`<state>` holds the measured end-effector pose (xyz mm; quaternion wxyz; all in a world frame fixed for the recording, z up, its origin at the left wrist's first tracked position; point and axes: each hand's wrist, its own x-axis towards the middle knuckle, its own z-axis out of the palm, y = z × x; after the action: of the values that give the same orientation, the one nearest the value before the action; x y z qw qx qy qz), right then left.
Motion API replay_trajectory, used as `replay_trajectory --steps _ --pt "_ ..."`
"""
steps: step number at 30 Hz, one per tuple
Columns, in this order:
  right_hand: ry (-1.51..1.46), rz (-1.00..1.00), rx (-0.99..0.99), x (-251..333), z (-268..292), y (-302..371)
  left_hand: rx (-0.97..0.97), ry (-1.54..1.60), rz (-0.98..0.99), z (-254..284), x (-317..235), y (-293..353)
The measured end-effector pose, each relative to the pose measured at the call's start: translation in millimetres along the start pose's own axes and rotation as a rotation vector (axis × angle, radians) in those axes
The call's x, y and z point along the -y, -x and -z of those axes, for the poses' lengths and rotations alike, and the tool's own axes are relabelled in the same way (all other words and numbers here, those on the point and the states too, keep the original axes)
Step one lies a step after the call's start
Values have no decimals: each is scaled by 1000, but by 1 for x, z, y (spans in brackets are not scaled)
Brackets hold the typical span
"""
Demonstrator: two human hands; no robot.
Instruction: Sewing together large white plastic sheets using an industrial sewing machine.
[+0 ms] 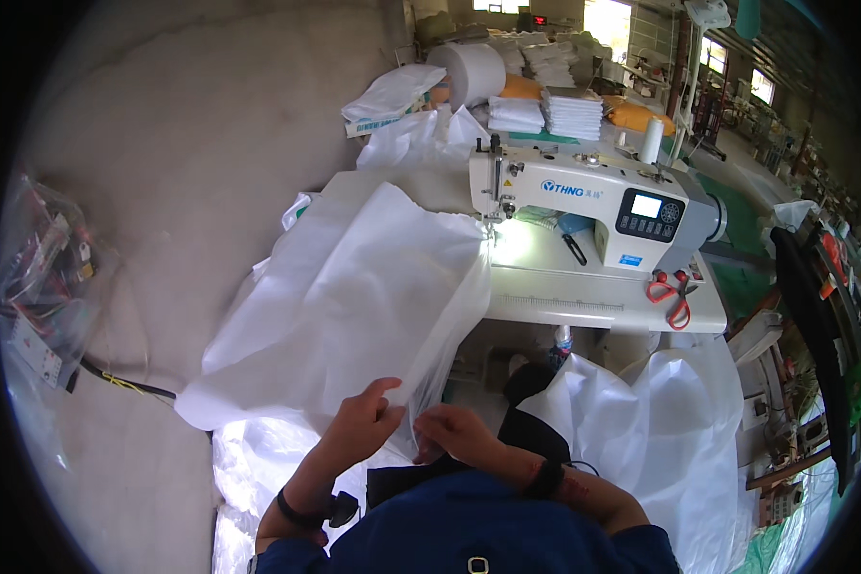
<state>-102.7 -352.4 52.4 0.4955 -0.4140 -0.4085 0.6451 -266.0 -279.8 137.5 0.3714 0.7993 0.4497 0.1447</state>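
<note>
A wide, softly creased, thin white sheet (354, 287) draped from a white-and-grey sewing machine (555, 188). At its lower right edge, the bare left hand (357, 429) held thumb and index finger apart; the bare right hand (462, 437) curled its fingers, whether pinching could not be told.

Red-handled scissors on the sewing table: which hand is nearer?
Right. The right hand is below and left of the red-handled scissors in the picture; the left hand is farther left.

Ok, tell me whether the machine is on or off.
On: the machine's screen is lit, and bright light glows on its bed beside the needle.
</note>
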Motion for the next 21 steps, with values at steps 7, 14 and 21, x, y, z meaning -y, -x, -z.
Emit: replay_trajectory --steps 7,14,21 --pt "459 18 305 -21 -26 2 94 329 -9 -43 50 -10" --pt "825 353 164 -33 -25 -3 -146 -238 -275 -28 47 -1" --pt "676 191 88 -80 -42 -92 -270 -871 -691 -22 9 1"
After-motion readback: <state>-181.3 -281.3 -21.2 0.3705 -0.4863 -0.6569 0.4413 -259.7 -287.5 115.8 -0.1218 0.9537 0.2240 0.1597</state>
